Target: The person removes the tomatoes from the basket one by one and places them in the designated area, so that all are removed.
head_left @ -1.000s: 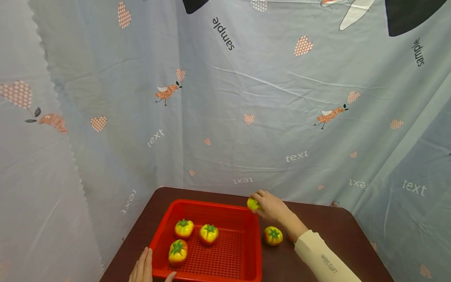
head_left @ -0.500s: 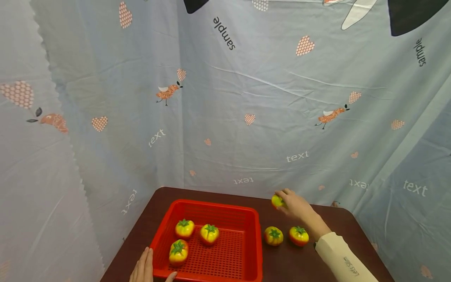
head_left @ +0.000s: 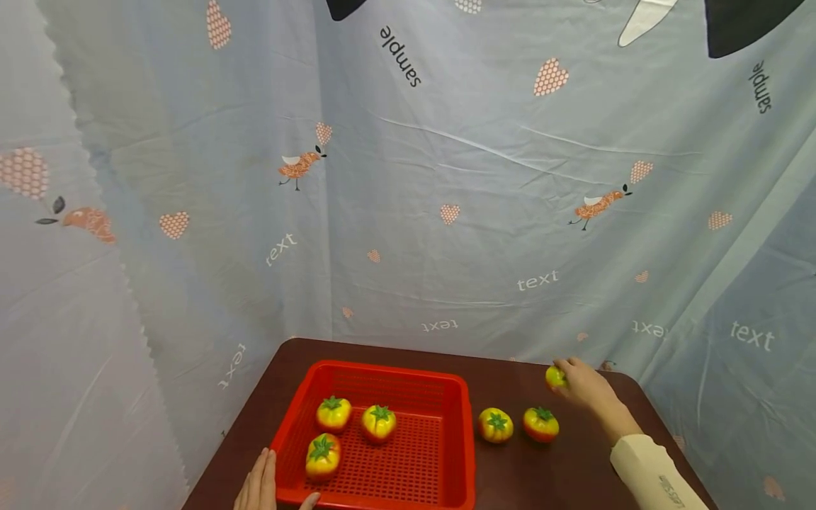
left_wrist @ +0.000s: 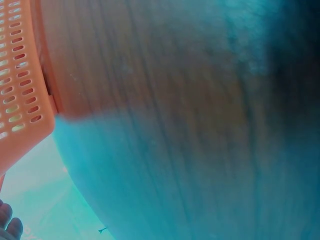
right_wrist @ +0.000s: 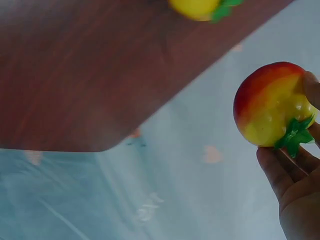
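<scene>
My right hand (head_left: 586, 384) grips a yellow-and-red tomato (head_left: 556, 377) with a green leafy top, above the table's back right part. The right wrist view shows this tomato (right_wrist: 272, 105) between the thumb and fingers. My left hand (head_left: 258, 485) rests at the front left corner of a red plastic basket (head_left: 455, 439), fingers straight along its outer side. Three similar tomatoes lie in the basket, one (head_left: 379, 423) near its middle. To the right of the basket, two more tomatoes, a nearer one (head_left: 495, 426) and a farther one (head_left: 540, 424), sit on the table.
A dark brown table (head_left: 523, 482) with rounded back corners carries everything. Behind and beside it hangs a grey-blue printed curtain (head_left: 414, 283), close to the back edge. In the left wrist view, the basket's slotted wall (left_wrist: 25, 100) fills the left edge.
My right hand has carried the tomato rightward, from beside the basket's back right corner to the table's right part. The left hand and the other tomatoes stay put.
</scene>
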### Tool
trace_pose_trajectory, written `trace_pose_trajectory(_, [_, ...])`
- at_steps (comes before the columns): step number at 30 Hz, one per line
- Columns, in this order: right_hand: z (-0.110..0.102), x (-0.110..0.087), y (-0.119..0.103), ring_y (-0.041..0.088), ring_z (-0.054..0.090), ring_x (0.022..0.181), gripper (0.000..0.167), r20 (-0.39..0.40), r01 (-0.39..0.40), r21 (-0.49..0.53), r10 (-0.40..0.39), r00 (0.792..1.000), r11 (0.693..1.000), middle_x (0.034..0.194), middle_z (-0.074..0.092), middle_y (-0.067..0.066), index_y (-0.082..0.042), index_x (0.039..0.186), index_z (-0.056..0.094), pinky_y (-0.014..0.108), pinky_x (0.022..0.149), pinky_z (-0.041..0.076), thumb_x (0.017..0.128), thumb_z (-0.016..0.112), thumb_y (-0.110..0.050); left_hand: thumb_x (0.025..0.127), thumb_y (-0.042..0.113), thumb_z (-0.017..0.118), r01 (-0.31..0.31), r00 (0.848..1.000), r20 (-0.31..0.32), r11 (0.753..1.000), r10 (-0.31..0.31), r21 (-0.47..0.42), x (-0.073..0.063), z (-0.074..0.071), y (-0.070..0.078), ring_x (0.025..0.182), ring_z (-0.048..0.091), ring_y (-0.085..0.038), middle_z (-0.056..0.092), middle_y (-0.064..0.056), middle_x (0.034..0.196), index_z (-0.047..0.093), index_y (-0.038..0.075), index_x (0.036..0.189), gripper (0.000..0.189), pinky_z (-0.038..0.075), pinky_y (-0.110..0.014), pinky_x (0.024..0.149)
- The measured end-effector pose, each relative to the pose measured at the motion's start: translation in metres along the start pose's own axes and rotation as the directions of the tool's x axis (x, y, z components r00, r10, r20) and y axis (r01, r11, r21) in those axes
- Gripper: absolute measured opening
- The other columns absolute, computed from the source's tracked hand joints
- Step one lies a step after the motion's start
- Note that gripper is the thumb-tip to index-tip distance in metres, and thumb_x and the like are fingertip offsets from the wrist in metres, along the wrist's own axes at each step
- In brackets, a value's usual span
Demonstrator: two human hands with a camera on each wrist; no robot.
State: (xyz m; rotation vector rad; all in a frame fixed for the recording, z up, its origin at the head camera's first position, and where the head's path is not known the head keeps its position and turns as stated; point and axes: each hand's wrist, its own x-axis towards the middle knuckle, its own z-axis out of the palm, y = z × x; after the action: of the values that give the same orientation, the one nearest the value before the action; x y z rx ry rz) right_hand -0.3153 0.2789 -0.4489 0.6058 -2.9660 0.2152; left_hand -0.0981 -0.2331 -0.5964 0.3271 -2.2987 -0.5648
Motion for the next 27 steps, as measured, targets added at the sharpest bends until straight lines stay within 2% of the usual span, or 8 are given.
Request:
trace_pose_trajectory(7, [0.024,-0.021,0.026,0.034,0.059,0.086,0.046,-0.005,-0.054,0.002,0.054,0.999,0.999,0.103,0.061,0.021,0.005,0.118,0.062,0.047,0.071,0.052,0.080,0.074,-0.017,0.048,0.048,0.094,0.018,1.000,0.008,1.000,-0.018,-0.001,-0.001,0.001,0.000,0.110,0.057,-0.044,0.054,-0.027,0.134,0.045,-0.003,0.141,0.116,0.047,-0.063,0.083])
trace_pose_trajectory(12, [0.037,-0.034,0.036,0.028,0.057,0.080,0.045,0.027,-0.097,0.021,0.097,0.995,0.995,0.097,0.059,0.017,0.005,0.117,0.062,0.043,0.066,0.050,0.080,0.073,-0.018,0.049,0.048,0.094,0.026,0.999,0.017,1.000,-0.026,0.002,-0.002,0.000,0.002,0.111,0.056,-0.044,0.053,-0.027,0.134,0.045,-0.003,0.141,0.116,0.046,-0.063,0.084])
trace_pose_trajectory(19, [0.055,-0.050,0.049,0.028,0.058,0.080,0.045,0.107,-0.136,0.033,0.132,0.985,0.990,0.097,0.059,0.017,0.005,0.115,0.062,0.047,0.070,0.052,0.080,0.073,-0.021,0.050,0.048,0.094,0.027,0.999,0.026,1.000,-0.027,0.013,-0.001,-0.001,0.003,0.111,0.056,-0.045,0.053,-0.028,0.135,0.045,-0.003,0.141,0.116,0.046,-0.064,0.083])
trace_pose_trajectory(27, [0.070,-0.063,0.052,0.029,0.058,0.078,0.045,0.150,-0.136,0.063,0.125,0.981,0.989,0.094,0.058,0.015,0.005,0.113,0.062,0.049,0.069,0.052,0.076,0.074,-0.017,0.049,0.046,0.094,0.003,1.000,0.005,1.000,-0.003,0.003,0.000,-0.002,0.001,0.108,0.057,-0.045,0.053,-0.028,0.135,0.045,-0.003,0.142,0.116,0.047,-0.064,0.080])
